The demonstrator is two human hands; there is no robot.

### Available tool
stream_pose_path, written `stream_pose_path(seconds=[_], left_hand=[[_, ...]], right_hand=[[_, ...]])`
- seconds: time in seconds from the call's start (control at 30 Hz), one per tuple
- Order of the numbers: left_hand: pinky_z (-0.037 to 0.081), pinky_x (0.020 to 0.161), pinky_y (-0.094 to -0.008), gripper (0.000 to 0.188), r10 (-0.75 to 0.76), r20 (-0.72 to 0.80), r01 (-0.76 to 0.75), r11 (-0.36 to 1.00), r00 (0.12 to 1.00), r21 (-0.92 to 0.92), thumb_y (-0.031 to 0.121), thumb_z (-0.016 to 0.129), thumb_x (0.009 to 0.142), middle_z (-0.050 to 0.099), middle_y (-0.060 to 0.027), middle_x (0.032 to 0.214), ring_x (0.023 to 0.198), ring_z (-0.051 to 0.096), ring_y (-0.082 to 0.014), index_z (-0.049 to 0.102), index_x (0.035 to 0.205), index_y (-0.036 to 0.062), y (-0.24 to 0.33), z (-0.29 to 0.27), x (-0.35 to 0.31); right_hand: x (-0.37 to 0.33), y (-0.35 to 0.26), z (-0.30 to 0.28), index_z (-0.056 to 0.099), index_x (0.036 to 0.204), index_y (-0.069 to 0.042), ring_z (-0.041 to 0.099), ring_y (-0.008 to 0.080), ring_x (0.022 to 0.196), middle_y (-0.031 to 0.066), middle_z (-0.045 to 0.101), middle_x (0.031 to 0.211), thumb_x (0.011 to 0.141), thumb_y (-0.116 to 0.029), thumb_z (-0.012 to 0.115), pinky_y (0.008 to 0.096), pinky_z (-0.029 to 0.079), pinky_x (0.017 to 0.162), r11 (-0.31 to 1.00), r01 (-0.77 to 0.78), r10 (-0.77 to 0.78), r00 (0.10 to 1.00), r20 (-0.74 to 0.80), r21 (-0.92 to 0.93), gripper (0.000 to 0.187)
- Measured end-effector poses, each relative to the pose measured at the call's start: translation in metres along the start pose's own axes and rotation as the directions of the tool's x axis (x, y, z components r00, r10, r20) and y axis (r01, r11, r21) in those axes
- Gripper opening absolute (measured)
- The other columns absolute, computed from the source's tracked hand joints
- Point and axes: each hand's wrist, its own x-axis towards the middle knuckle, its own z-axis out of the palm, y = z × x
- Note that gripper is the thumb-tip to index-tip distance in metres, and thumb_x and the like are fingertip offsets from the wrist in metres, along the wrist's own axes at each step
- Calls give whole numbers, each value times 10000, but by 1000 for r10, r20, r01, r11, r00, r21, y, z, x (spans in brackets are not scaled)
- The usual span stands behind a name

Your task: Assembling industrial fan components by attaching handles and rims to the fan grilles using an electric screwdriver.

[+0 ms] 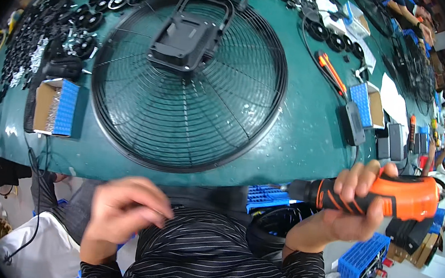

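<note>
My right hand (358, 201) is wrapped round an orange and black cordless screwdriver (410, 199), held level over the table's near right edge with its black nose toward the left. In front of my body, below the table edge, my left hand (129, 211) has its thumb and fingers drawn together in a pinch, slightly blurred. Whatever lies between those fingertips is too small to name. On the table rests a round black wire fan grille (182, 129). A black bracket-like housing with a looped handle (184, 38) sits on its upper part.
An open blue box of small metal parts (64, 110) stands left of the grille. Black parts (88, 19) cover the far left of the green table (303, 131). To the right are another blue box (361, 102), an orange tool (331, 72) and a black power adapter (351, 123).
</note>
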Motion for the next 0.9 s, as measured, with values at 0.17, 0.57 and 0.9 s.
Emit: stream_pose_path(seconds=[0.17,0.57,0.9], left_hand=[[467,594,-212,156,-389,309,494,739,868,-458,49,601,964,696,-112,1021,750,632,-115,667,1099,9,-68,64,19],[457,550,-207,190,-345,284,446,649,894,-616,60,593,980,704,-124,985,696,621,-108,661,1148,4,-90,54,23],[441,525,-225,171,-385,243,451,675,890,-584,34,568,979,688,-163,967,655,610,-124,674,1094,-33,-90,47,18]], right_hand=[[-11,-8,24,373,1282,-43,591,172,573,65,582,769,916,-181,669,304,542,502,954,-46,26,997,70,297,490],[-26,21,39,362,1289,-59,599,179,596,69,591,800,920,-188,661,317,546,527,954,-73,41,992,117,289,492],[-27,28,47,376,1275,-46,599,170,583,65,590,786,906,-171,662,304,546,504,961,-84,38,984,176,262,484]])
